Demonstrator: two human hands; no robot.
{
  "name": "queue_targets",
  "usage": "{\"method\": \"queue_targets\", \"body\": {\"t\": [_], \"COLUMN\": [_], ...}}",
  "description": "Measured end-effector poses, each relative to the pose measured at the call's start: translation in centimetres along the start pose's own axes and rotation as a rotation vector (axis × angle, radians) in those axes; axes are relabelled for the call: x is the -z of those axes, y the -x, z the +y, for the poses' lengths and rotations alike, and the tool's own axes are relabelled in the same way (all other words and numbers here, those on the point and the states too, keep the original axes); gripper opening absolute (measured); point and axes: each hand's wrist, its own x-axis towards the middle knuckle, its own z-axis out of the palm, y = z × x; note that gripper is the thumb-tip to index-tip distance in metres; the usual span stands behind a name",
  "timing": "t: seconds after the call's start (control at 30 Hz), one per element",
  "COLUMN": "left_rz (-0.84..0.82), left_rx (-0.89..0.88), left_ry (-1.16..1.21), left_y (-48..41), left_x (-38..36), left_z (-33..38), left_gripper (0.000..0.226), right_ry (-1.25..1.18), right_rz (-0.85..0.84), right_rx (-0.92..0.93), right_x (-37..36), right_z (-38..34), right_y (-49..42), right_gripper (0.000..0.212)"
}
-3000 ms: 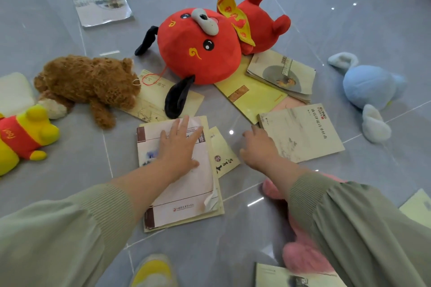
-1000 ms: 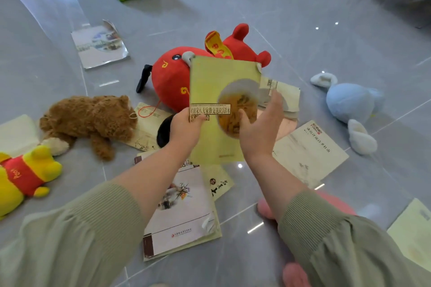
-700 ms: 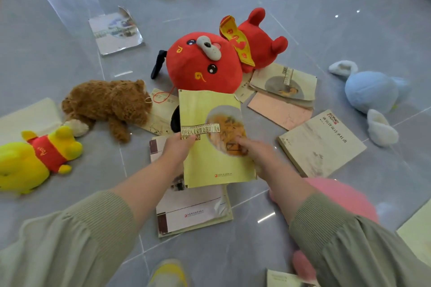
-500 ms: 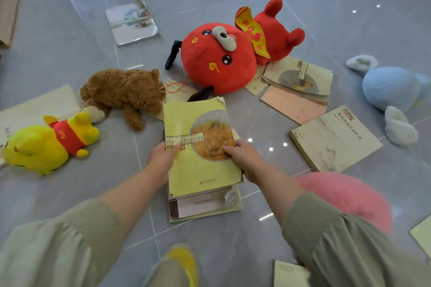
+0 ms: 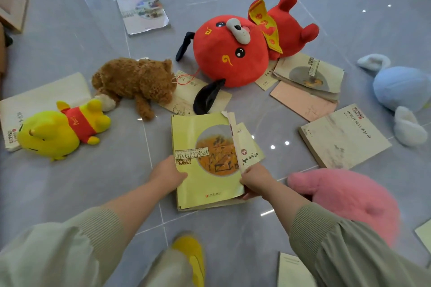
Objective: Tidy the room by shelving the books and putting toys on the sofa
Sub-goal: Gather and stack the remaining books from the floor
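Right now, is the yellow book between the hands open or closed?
Closed: the yellow book lies flat atop a pile of other books, front cover facing up, no inside pages showing.

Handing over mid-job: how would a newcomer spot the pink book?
Start at the red plush dog. Right of its head lies a cream book with a grey circle; the pink book lies against its near edge. It alone has a plain pink cover.

The floor (image 5: 70, 182) is shiny, smooth tile. On it the yellow book (image 5: 205, 161) has a smooth paper cover, a little shiny, ripped at one corner. Beyond the yellow book, the brown bear (image 5: 137, 81) is curly, fuzzy cloth and the red dog (image 5: 229, 53) is soft, short plush. Right of the yellow book, the pink toy (image 5: 349, 200) looks fluffy
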Motion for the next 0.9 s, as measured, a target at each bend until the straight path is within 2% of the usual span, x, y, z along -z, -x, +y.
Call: {"method": "queue_targets", "body": {"t": [0.1, 0.13, 0.2, 0.27, 0.33, 0.4, 0.5, 0.6, 0.73, 0.8, 0.9], "left_rz": [-0.024, -0.002, 0.041, 0.044, 0.005, -0.096, -0.188, -0.141, -0.106, -0.102, -0.07], "left_rx": [0.016, 0.017, 0.02, 0.064, 0.18, 0.286, 0.298, 0.26, 0.115, 0.025, -0.114], "left_ry": [-0.076, -0.05, 0.079, 0.259, 0.443, 0.641, 0.825, 0.946, 0.99, 0.996, 0.99], "left_y": [0.7, 0.9, 1.1, 1.0, 0.6, 0.2, 0.4, 0.6, 0.9, 0.9, 0.8], "left_x": [-0.1, -0.1, -0.2, -0.3, -0.3, -0.1, -0.1, -0.5, 0.3, 1.4, 3.1], "left_z": [-0.1, -0.1, 0.1, 0.5, 0.7, 0.6, 0.9, 1.4, 2.1, 3.0, 4.5], "left_gripper": [0.042, 0.046, 0.058, 0.07, 0.072, 0.061, 0.039, 0.029, 0.033, 0.036, 0.041], "right_ry": [0.253, 0.358, 0.406, 0.29, -0.003, -0.235, -0.323, -0.377, -0.537, -0.494, -0.483], "right_rz": [-0.011, -0.009, 0.031, 0.082, 0.017, -0.064, -0.099, -0.135, -0.19, -0.155, 0.015], "right_rx": [-0.021, -0.007, 0.035, 0.089, 0.085, 0.046, 0.033, 0.002, -0.026, 0.071, 0.3], "right_x": [0.3, 0.3, 0.3, 0.2, -0.1, -0.3, -0.3, 0.2, 1.0, 1.5, 2.0], "right_z": [0.1, 0.1, 0.3, 0.6, 1.0, 1.2, 0.8, 0.4, 0.9, 0.8, -0.1], "right_y": [-0.1, -0.2, -0.7, -1.1, -1.1, -0.8, -0.4, 0.0, -0.1, 0.2, 0.8], "right_gripper": [0.011, 0.011, 0.006, 0.016, 0.02, 0.024, 0.026, 0.025, 0.035, 0.041, 0.051]}}
